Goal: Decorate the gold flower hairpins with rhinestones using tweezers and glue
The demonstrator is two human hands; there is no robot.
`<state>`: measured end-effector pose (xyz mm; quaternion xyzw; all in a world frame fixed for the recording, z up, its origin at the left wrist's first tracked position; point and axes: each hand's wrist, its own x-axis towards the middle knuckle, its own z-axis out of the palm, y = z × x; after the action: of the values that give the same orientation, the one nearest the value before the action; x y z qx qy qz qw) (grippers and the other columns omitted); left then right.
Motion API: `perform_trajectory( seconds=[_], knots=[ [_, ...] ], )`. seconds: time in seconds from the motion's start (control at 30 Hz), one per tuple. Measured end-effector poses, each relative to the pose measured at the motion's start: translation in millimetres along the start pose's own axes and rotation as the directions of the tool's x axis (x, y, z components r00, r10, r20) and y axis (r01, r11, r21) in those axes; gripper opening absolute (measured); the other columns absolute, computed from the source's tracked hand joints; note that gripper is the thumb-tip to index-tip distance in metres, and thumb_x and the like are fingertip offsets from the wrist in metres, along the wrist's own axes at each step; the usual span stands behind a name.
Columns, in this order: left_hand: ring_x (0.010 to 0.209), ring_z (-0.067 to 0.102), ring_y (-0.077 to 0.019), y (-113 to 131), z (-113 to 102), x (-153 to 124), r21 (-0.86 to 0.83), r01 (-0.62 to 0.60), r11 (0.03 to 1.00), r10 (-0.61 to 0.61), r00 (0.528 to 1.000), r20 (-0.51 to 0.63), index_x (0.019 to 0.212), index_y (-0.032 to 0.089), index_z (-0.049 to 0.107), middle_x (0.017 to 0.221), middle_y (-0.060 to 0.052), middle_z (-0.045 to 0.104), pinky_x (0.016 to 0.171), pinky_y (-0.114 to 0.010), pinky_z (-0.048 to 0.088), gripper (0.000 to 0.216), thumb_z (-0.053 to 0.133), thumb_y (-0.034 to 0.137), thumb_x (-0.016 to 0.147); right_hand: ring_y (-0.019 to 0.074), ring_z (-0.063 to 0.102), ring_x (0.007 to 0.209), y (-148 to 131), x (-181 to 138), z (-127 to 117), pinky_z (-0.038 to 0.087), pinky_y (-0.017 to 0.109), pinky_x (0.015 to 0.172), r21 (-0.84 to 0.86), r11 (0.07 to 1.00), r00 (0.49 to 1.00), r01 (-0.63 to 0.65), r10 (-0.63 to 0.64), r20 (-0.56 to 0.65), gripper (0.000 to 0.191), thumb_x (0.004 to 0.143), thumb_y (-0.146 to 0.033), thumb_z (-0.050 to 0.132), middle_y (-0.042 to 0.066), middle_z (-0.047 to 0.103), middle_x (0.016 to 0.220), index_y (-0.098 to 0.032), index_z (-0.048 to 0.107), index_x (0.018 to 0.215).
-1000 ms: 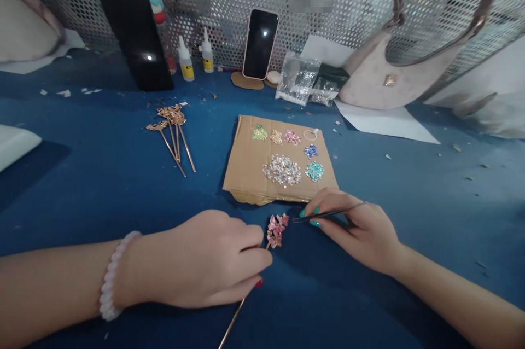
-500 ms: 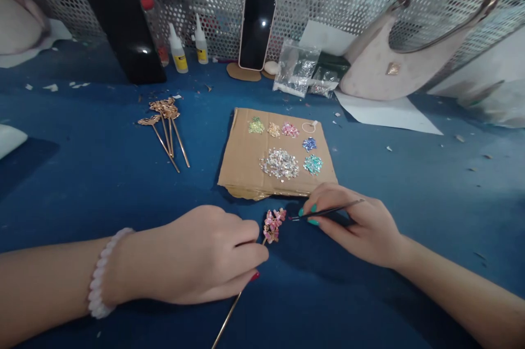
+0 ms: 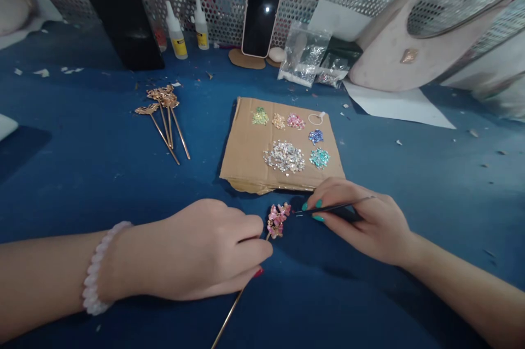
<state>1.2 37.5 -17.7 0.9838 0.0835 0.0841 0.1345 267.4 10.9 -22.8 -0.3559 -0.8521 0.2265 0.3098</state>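
My left hand [image 3: 205,253] is closed round the gold stem of a hairpin [image 3: 278,220]; its head is a cluster of pink flowers that shows past my fingers. To the right, my right hand [image 3: 361,223] pinches a pair of dark tweezers [image 3: 334,207]. Their tips point left, just short of the flowers; whether they grip a tiny gem I cannot make out. Beyond both hands lies a piece of cardboard [image 3: 246,155]. On it are silver rhinestones [image 3: 284,156] and smaller heaps in green, peach, pink, blue and turquoise.
Several gold hairpins [image 3: 164,98] lie to the left. At the back stand two glue bottles [image 3: 177,37], a phone [image 3: 262,12] and a black panel [image 3: 118,15]. Plastic bags [image 3: 303,56] and a pale handbag [image 3: 389,53] are at the back right.
The view has tilted slightly downward, so the things at the back sit higher. Both hands keep their holds, with the tweezer tips still close to the pink flowers.
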Motion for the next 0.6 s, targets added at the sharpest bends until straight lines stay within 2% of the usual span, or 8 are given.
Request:
perform_trajectory(
  seconds=[0.6],
  knots=[
    [0.056,0.042,-0.0147,-0.9,1.2,-1.2,-0.011,0.005,1.0,-0.005,1.0,0.002,0.088,0.018,0.057,0.074,0.001,0.05,0.047,-0.03,0.025,0.013,0.046,0.025,0.091,0.0153,0.065,0.08,-0.1,0.7,2.1,0.054,0.028,0.071,-0.007,1.0,1.0,-0.028,0.028,-0.009,0.02,0.082,-0.007,0.057,0.003,0.066,0.082,-0.022,0.052,0.094]
  ],
)
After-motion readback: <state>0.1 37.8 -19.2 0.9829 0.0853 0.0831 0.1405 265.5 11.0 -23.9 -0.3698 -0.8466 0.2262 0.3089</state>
